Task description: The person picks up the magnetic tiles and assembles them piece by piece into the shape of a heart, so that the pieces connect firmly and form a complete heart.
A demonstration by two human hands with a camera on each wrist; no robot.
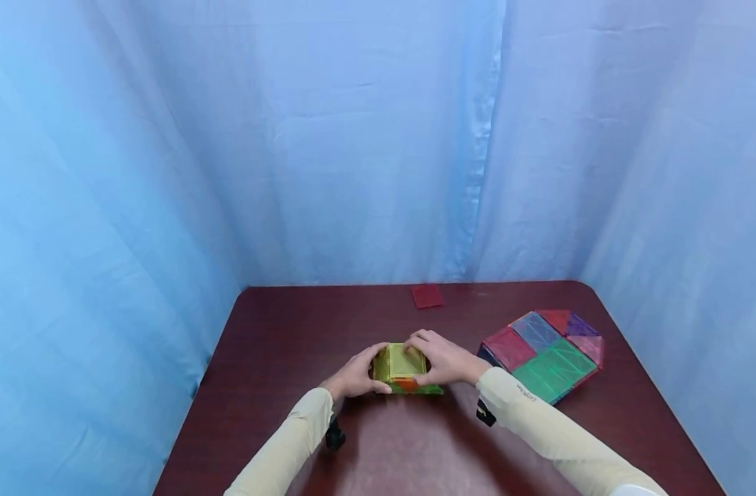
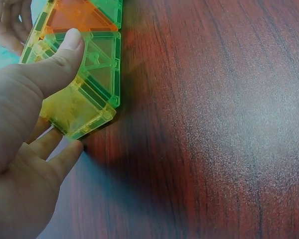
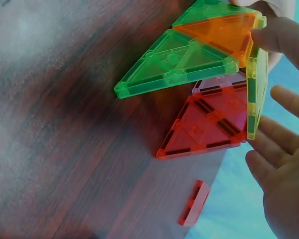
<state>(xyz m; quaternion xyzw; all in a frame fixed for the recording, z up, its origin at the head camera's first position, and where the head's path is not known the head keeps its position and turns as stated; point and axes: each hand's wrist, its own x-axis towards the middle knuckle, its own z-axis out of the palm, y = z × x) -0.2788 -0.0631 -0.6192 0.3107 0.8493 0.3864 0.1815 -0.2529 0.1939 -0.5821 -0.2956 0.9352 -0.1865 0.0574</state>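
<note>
A small structure of see-through magnetic tiles stands on the table between the two hands. In the head view its top is a yellow square tile (image 1: pixel 407 359). The right wrist view shows an orange triangle tile (image 3: pixel 222 34) between green triangle tiles (image 3: pixel 174 59) on the near side, and a red triangle tile (image 3: pixel 204 119) behind. My left hand (image 1: pixel 352 375) grips the structure's left end, thumb in front, fingers around the yellow side tile (image 2: pixel 72 109). My right hand (image 1: pixel 446 358) holds the top tile, its thumb at the front edge; some fingertips are hidden.
One red square tile (image 1: pixel 427 296) lies near the table's far edge. On the right sits a larger assembly of coloured tiles (image 1: pixel 554 370), close to the right forearm. Blue curtains (image 1: pixel 365 151) hang behind and beside the dark red table (image 1: pixel 291 331).
</note>
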